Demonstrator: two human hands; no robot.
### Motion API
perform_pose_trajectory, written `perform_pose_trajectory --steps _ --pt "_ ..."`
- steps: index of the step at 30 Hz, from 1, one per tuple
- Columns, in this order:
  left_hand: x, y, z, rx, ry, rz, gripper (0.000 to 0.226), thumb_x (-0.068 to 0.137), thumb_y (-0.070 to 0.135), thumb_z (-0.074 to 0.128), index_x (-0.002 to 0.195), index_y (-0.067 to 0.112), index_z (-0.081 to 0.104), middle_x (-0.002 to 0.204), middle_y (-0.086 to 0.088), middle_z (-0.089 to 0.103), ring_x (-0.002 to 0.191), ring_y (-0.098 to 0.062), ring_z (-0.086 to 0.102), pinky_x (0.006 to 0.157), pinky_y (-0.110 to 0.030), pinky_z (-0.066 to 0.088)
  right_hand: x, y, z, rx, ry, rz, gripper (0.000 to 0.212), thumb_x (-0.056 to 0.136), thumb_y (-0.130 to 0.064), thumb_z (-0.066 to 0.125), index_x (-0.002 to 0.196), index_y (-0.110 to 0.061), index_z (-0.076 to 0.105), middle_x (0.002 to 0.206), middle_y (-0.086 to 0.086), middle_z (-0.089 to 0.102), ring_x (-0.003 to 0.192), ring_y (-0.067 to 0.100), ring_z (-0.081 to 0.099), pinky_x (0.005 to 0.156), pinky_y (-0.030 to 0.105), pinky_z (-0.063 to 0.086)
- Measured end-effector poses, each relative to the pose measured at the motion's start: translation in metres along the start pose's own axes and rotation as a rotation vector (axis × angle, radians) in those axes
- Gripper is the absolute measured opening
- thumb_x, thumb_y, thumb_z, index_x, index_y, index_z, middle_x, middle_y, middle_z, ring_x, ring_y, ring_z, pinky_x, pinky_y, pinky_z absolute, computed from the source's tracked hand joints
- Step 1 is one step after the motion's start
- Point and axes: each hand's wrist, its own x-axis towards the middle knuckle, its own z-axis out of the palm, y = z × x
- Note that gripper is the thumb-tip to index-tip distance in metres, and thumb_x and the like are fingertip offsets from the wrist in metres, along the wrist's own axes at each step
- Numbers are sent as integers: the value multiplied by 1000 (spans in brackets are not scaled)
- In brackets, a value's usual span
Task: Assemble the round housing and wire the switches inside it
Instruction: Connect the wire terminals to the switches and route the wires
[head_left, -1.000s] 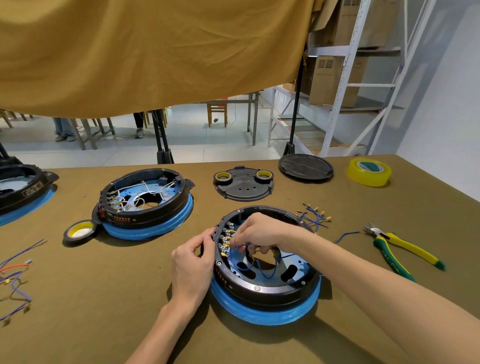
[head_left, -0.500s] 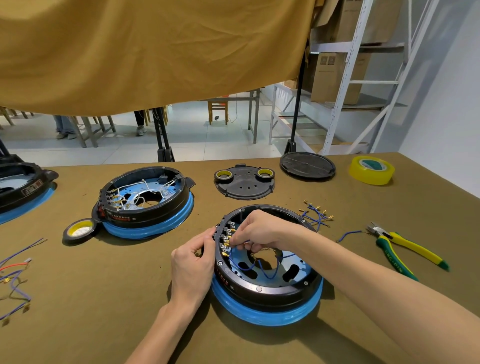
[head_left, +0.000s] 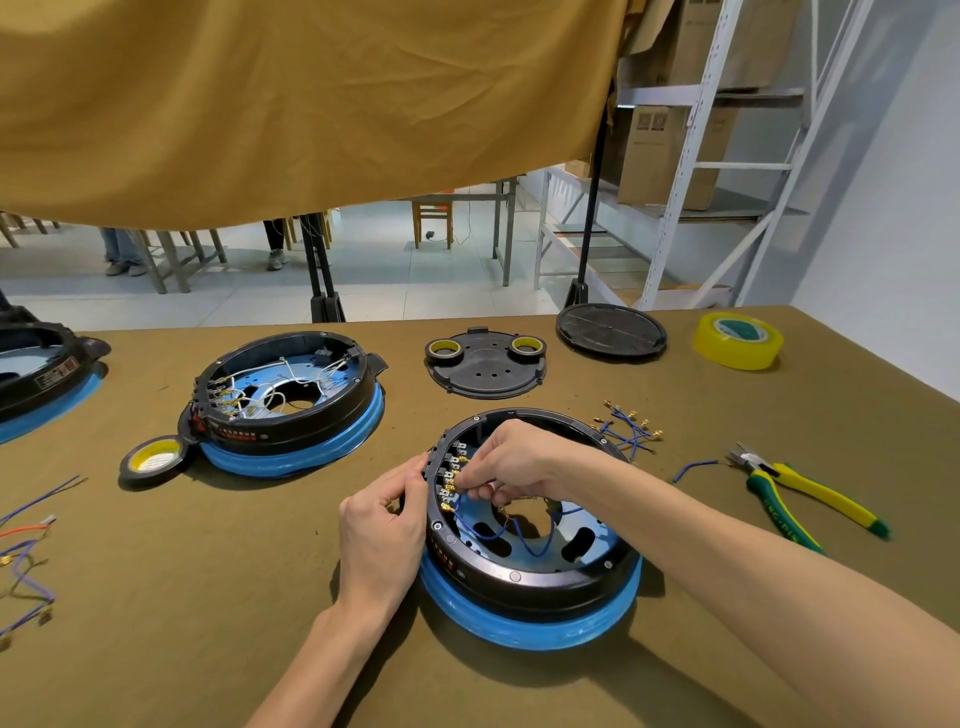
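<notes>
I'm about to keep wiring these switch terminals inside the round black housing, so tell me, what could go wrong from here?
1. The right hand pinches a thin blue wire at the crowded row of brass switch terminals; it could land on the wrong tab.
2. The left hand only steadies the rim of the round black housing on its blue ring; a hard push might shift it.
3. Your right forearm could snag the loose blue jumper wires.
</notes>
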Motion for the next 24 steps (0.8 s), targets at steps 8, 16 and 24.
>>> perform_pose_trajectory --steps 8,16,24 --pt "-2 1 0 -14 -3 11 27 100 8 59 124 10 71 128 -1 71 118 -2 65 98 -23 56 3 3 6 37 19 -5 8 93 -7 73 95 0 76 68 3 69 55 7 62 53 16 52" --pt "1 -1 -1 -59 -20 15 27 99 12 59 121 16 73 121 6 74 113 10 64 92 -17 56 3 3 -4 44 -72 -8 17 93 -10 74 102 4 76 74 6 70 60 9 64 55 16 53" --pt "2 -2 -1 -75 -30 2 28 99 21 56 121 20 74 121 10 74 114 8 64 98 -22 55 0 8 -1 -179 0 -188 10 92 -11 75 96 -1 78 78 8 75 63 8 67 58 18 54"
